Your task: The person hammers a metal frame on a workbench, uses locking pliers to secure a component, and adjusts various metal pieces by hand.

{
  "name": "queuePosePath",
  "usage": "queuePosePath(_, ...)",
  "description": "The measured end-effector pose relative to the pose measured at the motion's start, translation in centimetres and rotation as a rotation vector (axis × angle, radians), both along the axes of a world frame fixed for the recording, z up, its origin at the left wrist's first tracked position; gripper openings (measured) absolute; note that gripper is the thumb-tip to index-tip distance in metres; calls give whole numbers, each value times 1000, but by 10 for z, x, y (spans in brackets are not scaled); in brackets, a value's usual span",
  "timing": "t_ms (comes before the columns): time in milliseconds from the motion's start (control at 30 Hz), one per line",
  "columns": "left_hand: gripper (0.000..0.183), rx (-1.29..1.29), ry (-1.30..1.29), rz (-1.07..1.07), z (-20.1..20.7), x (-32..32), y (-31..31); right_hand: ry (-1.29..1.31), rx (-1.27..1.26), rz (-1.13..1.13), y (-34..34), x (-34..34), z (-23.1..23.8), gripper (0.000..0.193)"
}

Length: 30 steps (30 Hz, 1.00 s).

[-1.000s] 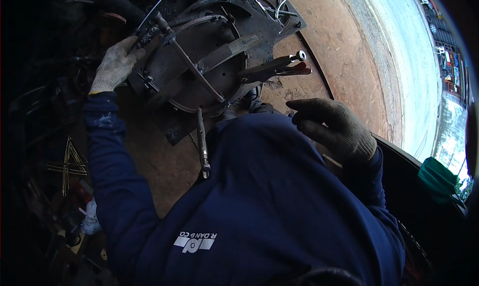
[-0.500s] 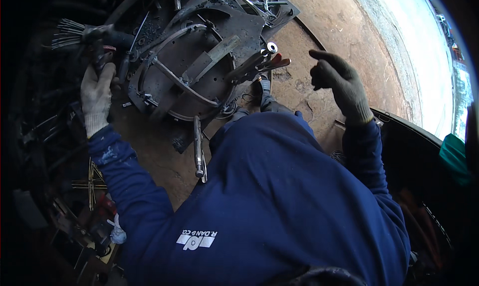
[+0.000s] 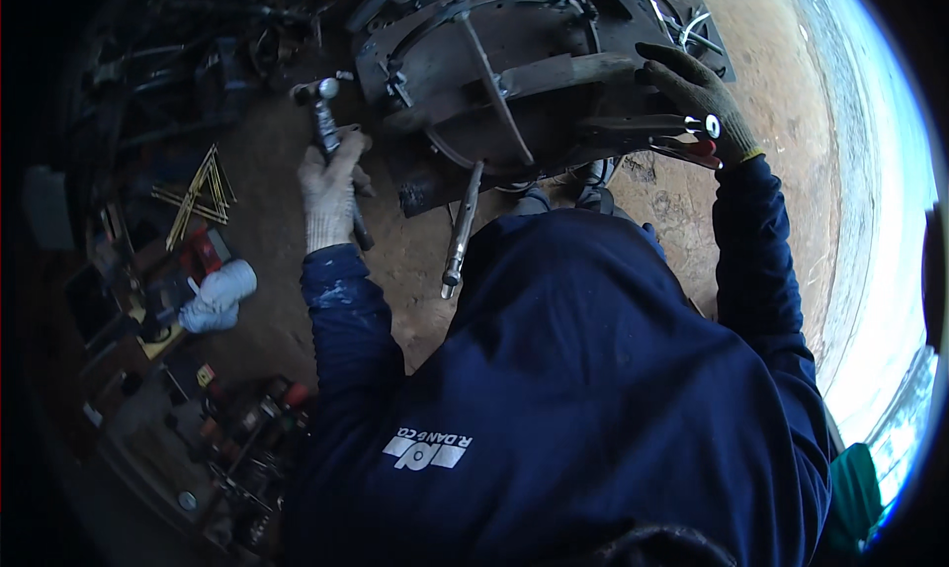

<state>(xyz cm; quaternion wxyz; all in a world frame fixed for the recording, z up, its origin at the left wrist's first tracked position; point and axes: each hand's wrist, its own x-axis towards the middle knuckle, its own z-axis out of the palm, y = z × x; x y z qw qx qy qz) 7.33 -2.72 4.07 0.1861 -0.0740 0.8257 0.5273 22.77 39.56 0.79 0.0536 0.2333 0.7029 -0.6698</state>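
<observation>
My gloved left hand (image 3: 331, 186) is closed around the shaft of a hammer (image 3: 324, 112), whose rounded metal head points up and away from me. It is left of a dark metal work table (image 3: 381, 68). On the table a curved metal ring (image 3: 425, 38) is crossed by a thin bar (image 3: 491, 87) and a wider flat bar (image 3: 563, 73). My gloved right hand (image 3: 707, 97) reaches over the table's right side with fingers stretched out, close to the flat bar's right end; whether they touch is unclear. Locking pliers (image 3: 463, 233) stick out from the near edge.
A clamp-like tool with red handles (image 3: 692, 150) juts out below my right hand. Yellowish rods (image 3: 203, 201) lie on the floor at left, near a white bundle (image 3: 222, 295) and a cluttered heap of tools (image 3: 247, 438). Green cloth (image 3: 855, 493) hangs at lower right.
The view has swung left, so the table sits farther right. My left hand has come nearer the table, the hammer now clearly showing in it. My right hand has moved onto the table's right side.
</observation>
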Motion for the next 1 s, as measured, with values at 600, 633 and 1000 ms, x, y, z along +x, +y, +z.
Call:
queuePosePath(600, 30, 113, -60, 78, -35, 8, 28, 234, 289, 346, 21, -21, -42, 42)
queuePosePath(633, 29, 145, -73, 86, -35, 9, 29, 167, 203, 280, 16, -20, -39, 43)
queuePosePath(1000, 30, 302, -80, 99, -33, 14, 28, -6, -84, -13, -15, -18, -10, 33)
